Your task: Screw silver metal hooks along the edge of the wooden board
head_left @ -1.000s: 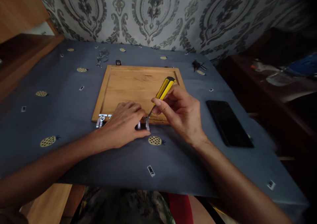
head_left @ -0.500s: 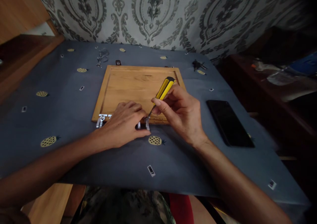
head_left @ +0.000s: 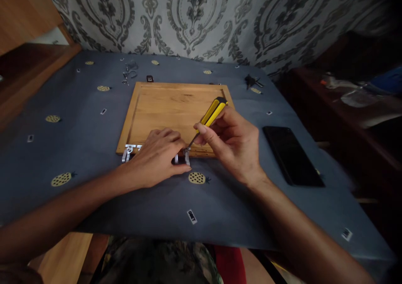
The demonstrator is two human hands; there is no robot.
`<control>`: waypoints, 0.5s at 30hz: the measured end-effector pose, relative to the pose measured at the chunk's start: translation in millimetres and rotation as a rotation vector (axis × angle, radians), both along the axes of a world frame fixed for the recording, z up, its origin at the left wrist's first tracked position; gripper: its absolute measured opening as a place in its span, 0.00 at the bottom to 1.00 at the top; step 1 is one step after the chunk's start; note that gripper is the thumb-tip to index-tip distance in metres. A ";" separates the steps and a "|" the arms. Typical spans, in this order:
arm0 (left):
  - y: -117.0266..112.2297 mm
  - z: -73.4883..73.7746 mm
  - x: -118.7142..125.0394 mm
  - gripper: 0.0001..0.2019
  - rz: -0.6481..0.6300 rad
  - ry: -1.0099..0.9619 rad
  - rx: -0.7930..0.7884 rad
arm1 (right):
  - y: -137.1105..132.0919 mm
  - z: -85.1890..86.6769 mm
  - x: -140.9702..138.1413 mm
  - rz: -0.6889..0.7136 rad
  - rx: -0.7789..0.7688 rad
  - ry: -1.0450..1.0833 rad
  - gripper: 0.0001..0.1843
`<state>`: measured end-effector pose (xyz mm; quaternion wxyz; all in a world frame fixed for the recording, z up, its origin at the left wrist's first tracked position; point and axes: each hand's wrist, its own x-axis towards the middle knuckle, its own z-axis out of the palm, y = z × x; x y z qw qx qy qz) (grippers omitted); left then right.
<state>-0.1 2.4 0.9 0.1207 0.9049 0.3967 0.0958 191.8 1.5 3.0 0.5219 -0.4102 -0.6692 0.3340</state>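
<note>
A framed wooden panel [head_left: 166,108] lies flat on the table. In the fingers of my right hand [head_left: 237,145] is a yellow-and-black screwdriver [head_left: 214,111], tilted up to the right. Its shaft runs down to a silver metal fitting [head_left: 187,156] on the panel's near edge; where the tip sits is too small to tell. My left hand [head_left: 155,158] presses on that edge, thumb and index finger closed around the same fitting and hiding part of it. Left of this hand, a silver metal hinge-like piece [head_left: 126,153] sits at the panel's corner.
A black phone [head_left: 293,156] lies on the blue patterned tablecloth [head_left: 109,210] at right. Behind the panel are small metal bits [head_left: 126,81], a small dark object [head_left: 150,79] and a black item [head_left: 252,82]. A wooden cabinet [head_left: 25,16] stands at left.
The screwdriver's handle and my right hand have shifted slightly right, tilting the screwdriver more. My left hand and the panel look the same.
</note>
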 end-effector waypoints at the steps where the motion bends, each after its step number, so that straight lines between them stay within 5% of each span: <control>1: 0.0 -0.4 -0.3 0.16 -0.002 -0.003 -0.004 | -0.1 0.4 0.1 0.000 -0.005 -0.002 0.17; 15: -0.3 7.7 3.1 0.15 0.015 0.021 -0.059 | -0.7 1.6 -1.3 -0.001 0.006 0.008 0.17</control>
